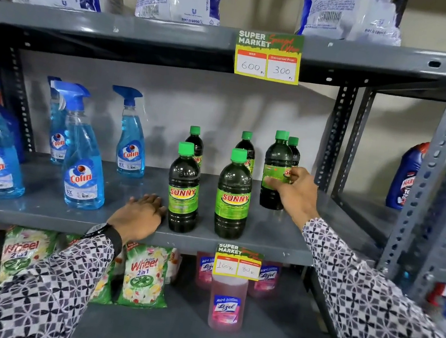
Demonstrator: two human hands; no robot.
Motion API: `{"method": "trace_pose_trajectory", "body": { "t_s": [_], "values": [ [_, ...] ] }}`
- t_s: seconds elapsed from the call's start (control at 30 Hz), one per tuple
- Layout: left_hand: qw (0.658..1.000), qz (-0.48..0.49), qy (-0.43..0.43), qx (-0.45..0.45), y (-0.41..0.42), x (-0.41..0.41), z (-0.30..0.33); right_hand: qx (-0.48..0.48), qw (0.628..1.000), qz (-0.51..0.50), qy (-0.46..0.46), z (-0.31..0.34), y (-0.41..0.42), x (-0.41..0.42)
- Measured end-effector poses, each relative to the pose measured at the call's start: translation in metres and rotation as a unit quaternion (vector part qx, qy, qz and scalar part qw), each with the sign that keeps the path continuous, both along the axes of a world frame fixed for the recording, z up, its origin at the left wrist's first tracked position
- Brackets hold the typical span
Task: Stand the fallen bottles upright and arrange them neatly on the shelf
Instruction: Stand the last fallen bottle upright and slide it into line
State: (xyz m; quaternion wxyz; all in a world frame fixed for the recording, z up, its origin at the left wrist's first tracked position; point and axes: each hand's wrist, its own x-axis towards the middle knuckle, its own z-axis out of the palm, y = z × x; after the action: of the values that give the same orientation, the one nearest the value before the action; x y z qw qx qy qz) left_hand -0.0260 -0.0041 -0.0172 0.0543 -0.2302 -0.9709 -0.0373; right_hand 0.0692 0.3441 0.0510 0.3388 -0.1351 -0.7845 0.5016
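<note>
The right hand (294, 191) is closing its fingers around the label band of an upright green-capped bottle (276, 170) on the grey shelf (121, 229), while the left hand (139, 214) is resting flat, empty. Full, rigid and probably slick, the bottle is best gripped mid-body.

Bright, even overhead light; soft bottle shadows fall on the white back wall (168, 98). Wide-angle bending warps the grey metal shelf upright (441, 159) at right; corners blur.
</note>
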Motion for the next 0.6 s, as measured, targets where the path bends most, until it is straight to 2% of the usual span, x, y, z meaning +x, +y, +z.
{"method": "trace_pose_trajectory", "body": {
  "t_s": [0.17,0.33,0.43,0.6],
  "values": [
    [1.000,0.002,-0.003,-0.010,-0.005,-0.003,-0.005,0.049,0.999,-0.007,0.010,-0.021,-0.005,0.002],
    [1.000,-0.010,0.005,-0.017,-0.004,-0.005,-0.005,0.039,0.999,-0.018,0.002,-0.037,0.001,0.000],
    [1.000,0.009,0.003,0.013,-0.006,-0.008,-0.007,0.050,0.999,0.002,0.003,-0.040,0.000,0.000],
    [1.000,0.004,0.003,-0.011,-0.004,-0.006,-0.006,0.009,0.997,0.073,0.002,-0.042,0.004,-0.001]
  ]
}}
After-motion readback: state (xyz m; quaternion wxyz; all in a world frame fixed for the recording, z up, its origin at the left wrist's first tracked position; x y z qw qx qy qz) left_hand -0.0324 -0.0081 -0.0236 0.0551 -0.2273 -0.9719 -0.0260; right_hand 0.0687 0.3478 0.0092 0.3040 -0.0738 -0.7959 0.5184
